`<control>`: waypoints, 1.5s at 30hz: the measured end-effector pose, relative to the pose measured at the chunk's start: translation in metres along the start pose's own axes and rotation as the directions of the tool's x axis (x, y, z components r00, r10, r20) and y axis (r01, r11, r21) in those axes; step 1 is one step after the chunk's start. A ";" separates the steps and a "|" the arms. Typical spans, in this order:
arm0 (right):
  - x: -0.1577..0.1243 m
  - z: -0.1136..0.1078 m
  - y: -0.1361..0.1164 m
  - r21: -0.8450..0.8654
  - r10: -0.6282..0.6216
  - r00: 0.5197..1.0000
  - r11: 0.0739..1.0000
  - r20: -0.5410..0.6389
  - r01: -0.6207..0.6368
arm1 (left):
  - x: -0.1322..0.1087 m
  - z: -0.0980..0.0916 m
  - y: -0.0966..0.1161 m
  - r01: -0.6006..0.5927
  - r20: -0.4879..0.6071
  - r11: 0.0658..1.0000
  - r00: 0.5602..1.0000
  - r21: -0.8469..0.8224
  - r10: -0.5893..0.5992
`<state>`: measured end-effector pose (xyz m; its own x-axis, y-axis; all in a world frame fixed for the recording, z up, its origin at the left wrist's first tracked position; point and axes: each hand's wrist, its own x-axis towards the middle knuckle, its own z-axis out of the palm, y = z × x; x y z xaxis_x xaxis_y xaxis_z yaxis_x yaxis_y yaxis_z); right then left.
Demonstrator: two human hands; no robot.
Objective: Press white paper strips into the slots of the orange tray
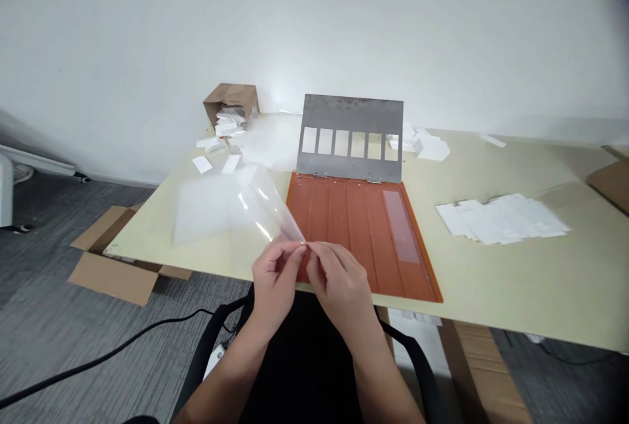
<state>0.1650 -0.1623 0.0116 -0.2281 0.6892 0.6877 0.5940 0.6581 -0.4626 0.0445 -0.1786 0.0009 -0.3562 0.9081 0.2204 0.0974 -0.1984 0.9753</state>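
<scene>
My left hand and my right hand meet at the near edge of the table, fingertips pinched together. Between them is the corner of a clear plastic sheet, which curves up and away to the left. Just beyond and under my hands lies an orange-brown board with long parallel grooves. A pinkish translucent strip rests in its right part. Hinged to the board's far edge, a grey metal plate stands raised, with a row of several rectangular cut-outs.
More clear sheets lie at left. A small cardboard box with white pieces stands back left. White cards are fanned out at right, and white pieces lie behind the board. An opened carton sits on the floor.
</scene>
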 end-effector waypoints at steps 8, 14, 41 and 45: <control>0.006 -0.005 0.009 0.321 0.200 0.969 0.917 0.144 -0.237 | 0.003 -0.004 0.005 -0.011 0.097 0.999 0.995 -0.046 0.016; 0.010 -0.005 0.009 0.465 0.358 0.900 0.771 0.249 -0.436 | 0.001 -0.004 0.000 -0.003 0.090 1.000 0.996 -0.016 0.004; 0.027 -0.003 0.037 0.450 0.576 0.804 0.686 0.144 -0.572 | 0.016 0.010 -0.001 -0.346 0.116 0.775 0.934 0.529 0.338; 0.022 -0.010 0.049 0.349 0.616 0.784 0.721 0.072 -0.598 | 0.022 0.020 0.010 -0.308 0.027 0.800 0.938 0.514 0.345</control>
<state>0.1972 -0.1179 0.0098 0.1316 0.9679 0.2142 0.2952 0.1680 -0.9406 0.0565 -0.1533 0.0152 -0.2758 0.7936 0.5423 0.6656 -0.2493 0.7034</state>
